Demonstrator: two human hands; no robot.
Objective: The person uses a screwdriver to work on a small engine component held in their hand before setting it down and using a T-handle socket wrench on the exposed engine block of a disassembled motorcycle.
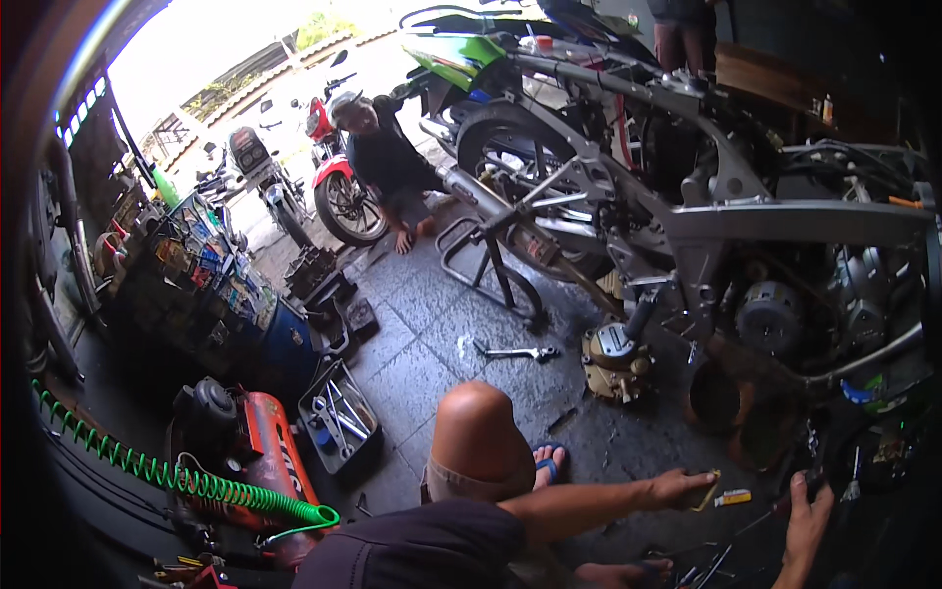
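Observation:
My left hand reaches out over the floor at the lower right, pinching a thin, flat, yellow-edged piece. My right hand is close by at the right, fingers bent around the dark handle of what looks like a screwdriver; its thin shaft slants down to the left. On the floor between the hands lies a small yellow-and-white item. Ahead stands a stripped motorcycle frame with its engine exposed. A bronze-coloured engine cover rests on the floor beside it.
A metal lever lies on the wet tiles. To the left are a tool tray, a red compressor with a green coiled hose, and a cluttered blue drum. Another person crouches near parked motorcycles.

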